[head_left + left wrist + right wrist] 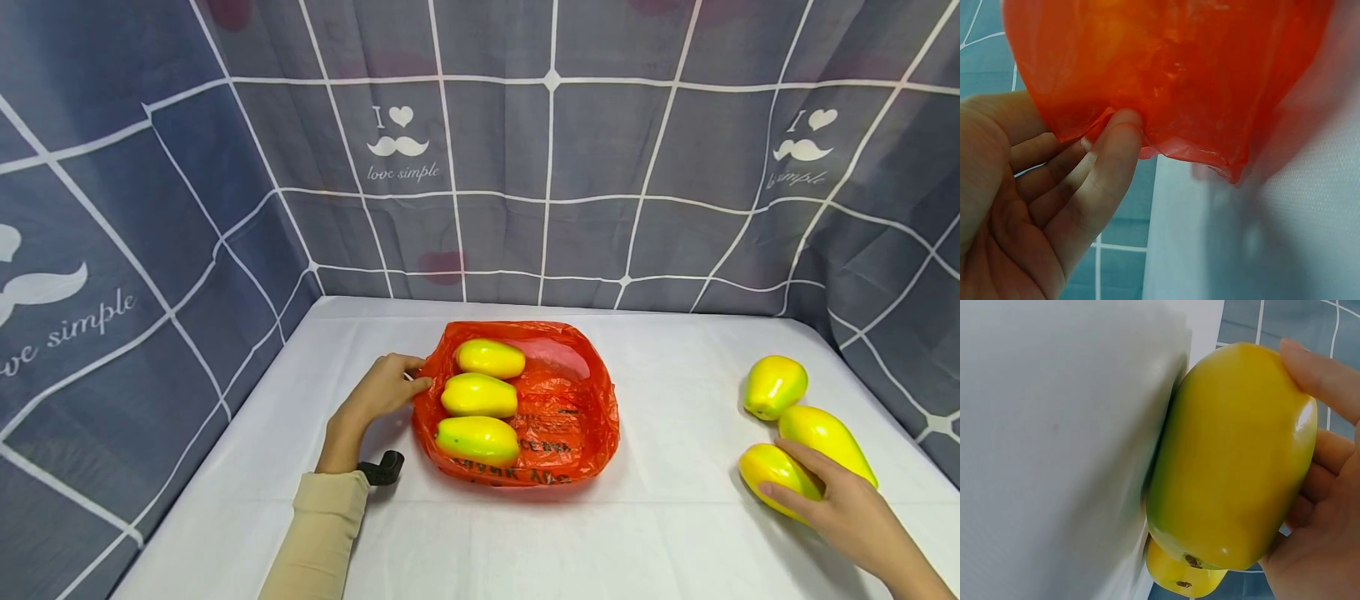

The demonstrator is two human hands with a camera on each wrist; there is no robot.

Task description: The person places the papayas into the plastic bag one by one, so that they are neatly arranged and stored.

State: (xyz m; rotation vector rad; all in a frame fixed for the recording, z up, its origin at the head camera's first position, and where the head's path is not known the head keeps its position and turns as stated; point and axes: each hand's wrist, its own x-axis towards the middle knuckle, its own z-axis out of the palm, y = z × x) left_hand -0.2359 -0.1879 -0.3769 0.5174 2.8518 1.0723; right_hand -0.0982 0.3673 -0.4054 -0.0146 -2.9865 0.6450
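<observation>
A red plastic bag (558,392) lies opened out at the middle of the white table, with three yellow-green papayas in its left half, the nearest papaya (477,441) among them. My left hand (384,387) pinches the bag's left edge; the left wrist view shows the thumb and fingers on the thin red plastic (1166,81). At the right, my right hand (847,500) grips a papaya (1232,456) with the thumb and fingers on either side. That papaya appears to rest on the cloth. Two other papayas lie beyond it, a long one (828,442) and a shorter one (776,387).
A white cloth (675,533) covers the table. Grey checked curtains (495,233) enclose the back and both sides. A black wrist-camera piece (382,468) sticks out beside the left wrist.
</observation>
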